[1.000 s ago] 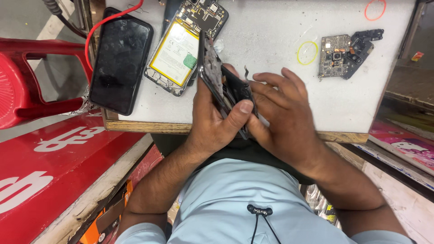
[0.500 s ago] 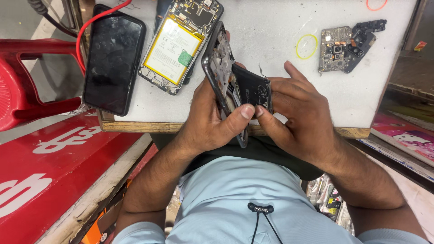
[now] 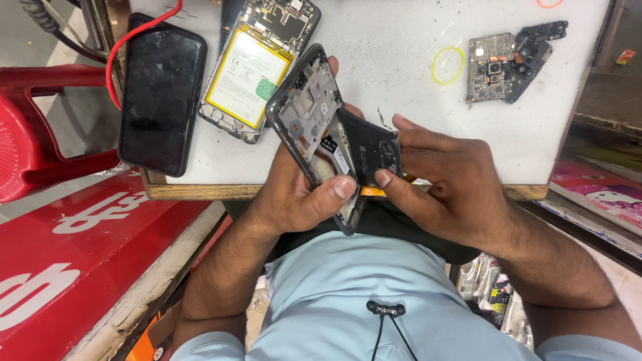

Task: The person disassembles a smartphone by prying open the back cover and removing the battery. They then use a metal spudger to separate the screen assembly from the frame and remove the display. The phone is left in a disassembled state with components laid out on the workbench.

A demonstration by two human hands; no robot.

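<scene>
My left hand (image 3: 302, 194) grips a dark, gutted phone frame (image 3: 304, 110) from below, its thumb pressed on the frame's lower edge. With thumb and fingers, my right hand (image 3: 449, 180) holds a black battery (image 3: 369, 150) that is tilted up out of the frame, one end still at the frame. Both hands hover over the near edge of the white worktable (image 3: 401, 80).
On the table lie a black phone (image 3: 160, 93), an opened phone with a yellow-edged battery (image 3: 254, 67), a circuit board with a black camera cover (image 3: 511, 59) and a yellow rubber band (image 3: 447, 65). A red wire (image 3: 137, 37) and red plastic stool (image 3: 33, 127) are at left.
The frame has tipped to show its open inside, and my right hand has lifted the black battery further out of it to the right.
</scene>
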